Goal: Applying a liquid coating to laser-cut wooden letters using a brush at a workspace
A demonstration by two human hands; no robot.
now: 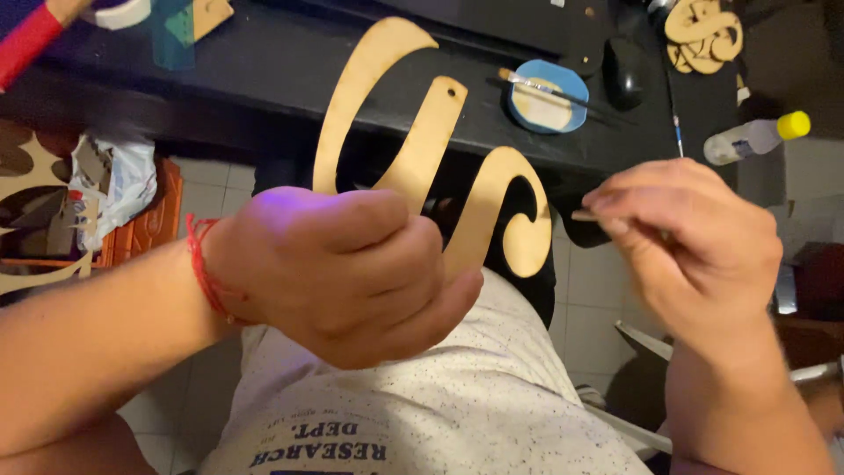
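**Curled wooden cut-out held up between two hands**

At the far left, a pale wooden scrollwork panel [26,220] with dark openings leans beside crumpled white plastic wrapping [114,180] lying on an orange ribbed crate [154,224]. Above them runs the black tabletop [264,62], matte and dark, with a translucent teal plastic piece [174,35] near its left end.

The left hand [352,273] comes in from the lower left, forearm slanting upward, a thin red string bracelet [204,264] around the wrist. Its back faces the camera and its fingers [387,255] are curled tight into a fist, closed on the lower part of a flat, light tan plywood cut-out of sweeping curls [422,149]. The cut-out rises above the fist in front of the tabletop edge: a long arched stroke, a straight bar with a small round hole near its tip, and a hooked scroll at the right. Its surface is smooth and unpainted.

Farther right on the tabletop sits a round blue dish with a tan centre [547,97], a thin paintbrush [549,90] laid across it, then a black oval object [624,70] and a stack of tan wooden curl shapes [703,35].

The right hand [694,237] reaches in from the lower right, wrist bent, its fingers [615,207] pinched together on a slim, pale stick-like tool [582,215] whose tip points left, close to the hooked scroll but apart from it. Beyond it lies a clear plastic bottle with a yellow cap [756,136]. Below is a speckled white shirt [422,405].
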